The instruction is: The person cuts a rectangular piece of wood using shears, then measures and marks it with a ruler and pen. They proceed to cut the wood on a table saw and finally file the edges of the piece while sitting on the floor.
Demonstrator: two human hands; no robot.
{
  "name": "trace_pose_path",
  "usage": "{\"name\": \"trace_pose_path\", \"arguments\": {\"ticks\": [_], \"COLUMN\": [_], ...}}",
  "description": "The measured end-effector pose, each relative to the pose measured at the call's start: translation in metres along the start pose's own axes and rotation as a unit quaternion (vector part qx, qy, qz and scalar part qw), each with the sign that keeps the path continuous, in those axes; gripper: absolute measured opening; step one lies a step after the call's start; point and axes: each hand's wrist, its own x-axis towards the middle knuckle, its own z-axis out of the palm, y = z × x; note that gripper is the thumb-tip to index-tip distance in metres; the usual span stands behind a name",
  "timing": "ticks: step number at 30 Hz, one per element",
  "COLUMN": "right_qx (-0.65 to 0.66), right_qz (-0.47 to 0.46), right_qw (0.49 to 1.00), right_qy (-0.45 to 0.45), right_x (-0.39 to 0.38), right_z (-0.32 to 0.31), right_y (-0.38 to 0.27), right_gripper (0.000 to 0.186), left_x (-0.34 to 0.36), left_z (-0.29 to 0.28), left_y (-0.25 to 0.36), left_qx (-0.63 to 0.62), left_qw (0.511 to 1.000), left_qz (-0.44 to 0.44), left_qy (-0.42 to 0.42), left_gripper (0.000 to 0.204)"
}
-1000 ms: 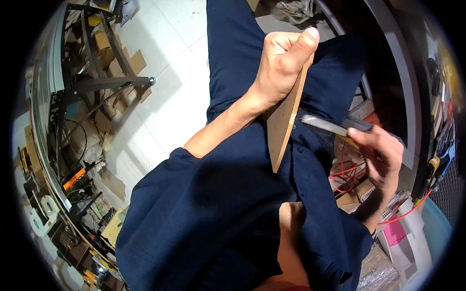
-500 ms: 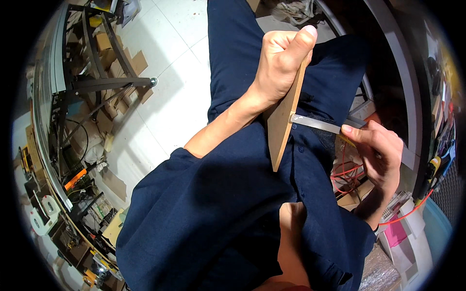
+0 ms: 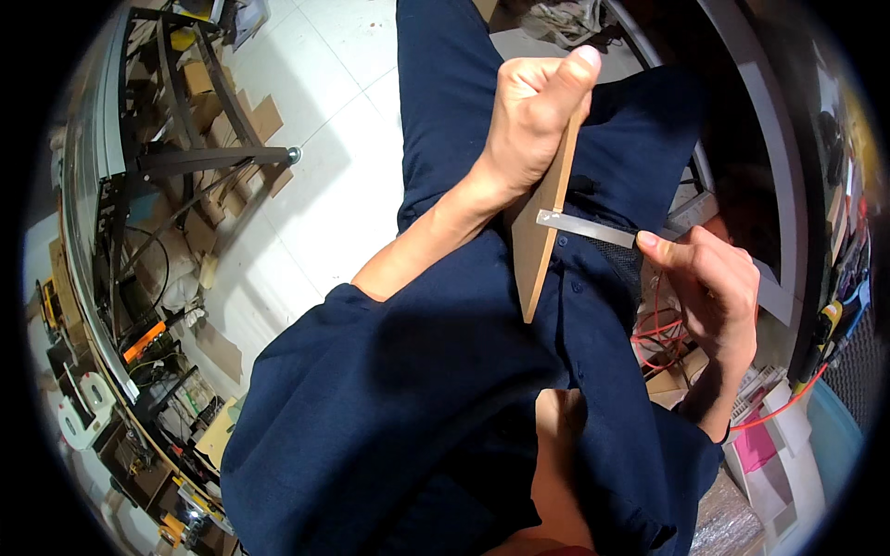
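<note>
My left hand is closed around the upper part of a thin brown wooden board, thumb on top. The board stands on edge in front of my lap, its narrow side turned up toward me. A narrow flat metal file lies across that edge, its whitish tip reaching a little past the board's left side. My right hand pinches the file's other end between thumb and fingers. The file's handle is hidden in that hand.
On the left, a dark metal frame stands on the tiled floor, with cardboard pieces around it. To the right are a curved grey frame, red cable and a blue-green bin.
My right hand and the file have moved left, so the file's tip now passes over the board's edge. The left hand and board have shifted only slightly.
</note>
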Motion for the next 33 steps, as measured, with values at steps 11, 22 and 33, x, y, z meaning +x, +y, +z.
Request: {"name": "trace_pose_path", "arguments": {"ticks": [11, 22, 33], "right_qx": [-0.016, 0.067, 0.250], "right_qz": [-0.002, 0.032, 0.172], "right_qw": [0.998, 0.997, 0.949], "right_qy": [-0.060, 0.027, 0.084], "right_x": [-0.019, -0.037, -0.002], "right_z": [-0.024, -0.033, 0.018], "right_y": [0.026, 0.029, -0.019], "right_gripper": [0.035, 0.043, 0.069], "left_x": [0.003, 0.008, 0.054], "left_z": [-0.003, 0.000, 0.012], "left_y": [-0.001, 0.009, 0.060], "left_qx": [0.016, 0.020, 0.063], "left_qw": [1.000, 0.999, 0.993], "left_qz": [0.013, 0.039, 0.020], "left_qy": [0.001, 0.007, 0.095], "left_gripper": [0.057, 0.056, 0.055]}}
